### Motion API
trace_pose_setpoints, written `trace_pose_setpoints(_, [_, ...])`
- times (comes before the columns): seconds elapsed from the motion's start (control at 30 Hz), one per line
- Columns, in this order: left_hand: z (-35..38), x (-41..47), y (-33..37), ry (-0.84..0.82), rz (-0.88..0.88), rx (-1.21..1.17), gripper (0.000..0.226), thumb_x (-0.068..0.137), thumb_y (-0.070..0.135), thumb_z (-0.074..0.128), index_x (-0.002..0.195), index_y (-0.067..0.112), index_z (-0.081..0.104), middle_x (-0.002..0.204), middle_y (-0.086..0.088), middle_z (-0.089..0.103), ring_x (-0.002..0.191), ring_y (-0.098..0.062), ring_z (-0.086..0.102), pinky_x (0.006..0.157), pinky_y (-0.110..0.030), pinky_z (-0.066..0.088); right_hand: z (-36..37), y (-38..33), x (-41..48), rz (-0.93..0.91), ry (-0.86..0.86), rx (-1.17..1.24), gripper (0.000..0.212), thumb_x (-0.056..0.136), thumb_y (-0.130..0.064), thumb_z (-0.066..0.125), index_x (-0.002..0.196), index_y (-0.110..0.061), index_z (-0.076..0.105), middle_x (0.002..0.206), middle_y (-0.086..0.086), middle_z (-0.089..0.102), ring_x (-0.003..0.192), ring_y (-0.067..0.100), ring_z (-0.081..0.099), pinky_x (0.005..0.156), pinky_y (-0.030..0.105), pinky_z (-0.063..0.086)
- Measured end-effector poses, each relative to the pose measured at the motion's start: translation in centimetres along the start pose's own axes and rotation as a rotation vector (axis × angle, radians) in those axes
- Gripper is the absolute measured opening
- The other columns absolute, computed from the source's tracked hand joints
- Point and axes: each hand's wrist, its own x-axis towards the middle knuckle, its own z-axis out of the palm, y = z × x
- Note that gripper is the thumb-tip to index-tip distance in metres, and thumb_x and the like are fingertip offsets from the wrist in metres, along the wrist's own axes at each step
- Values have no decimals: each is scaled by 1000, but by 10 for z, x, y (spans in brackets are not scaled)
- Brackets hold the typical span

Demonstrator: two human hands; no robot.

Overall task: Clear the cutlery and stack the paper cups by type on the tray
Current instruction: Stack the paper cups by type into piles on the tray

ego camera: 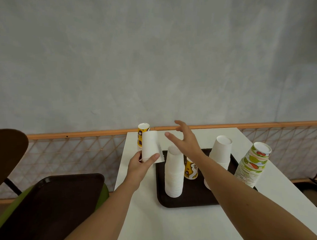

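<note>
Left hand (140, 166): I grip a white cup (151, 146), inverted.
Right hand (186, 140): fingers spread, empty, above the white stack (174, 173).
Tray (190, 200): holds stacks; count unclear.

Your left hand (139, 167) and right hand (186, 141) are bare, and both forearms (248, 197) run bare to the view's lower edge.

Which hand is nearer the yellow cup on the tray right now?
Right. The right hand hovers open just above and behind the yellow cup; the left hand holds a white cup on the far side of the white stack.
</note>
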Motion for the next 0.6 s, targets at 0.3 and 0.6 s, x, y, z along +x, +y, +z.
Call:
trace_pose_setpoints(0.3, [19, 2, 42, -22, 149, -27, 48, 79, 35, 70, 121, 16, 57, 108, -2, 66, 94, -15, 60, 70, -17, 45, -6, -37, 18, 50, -243, -53, 66, 83, -44, 64, 138, -28, 32, 114, 9, 56, 102, 22, 57, 86, 35, 51])
trace_pose_setpoints(0.6, [47, 10, 59, -131, 131, 32, 68, 74, 33, 76, 132, 22, 45, 123, 0, 58, 113, -19, 55, 96, -37, 49, -32, -33, 17, -61, -189, -84, 64, 82, -21, 69, 136, -27, 34, 111, 6, 52, 100, 25, 58, 81, 32, 51])
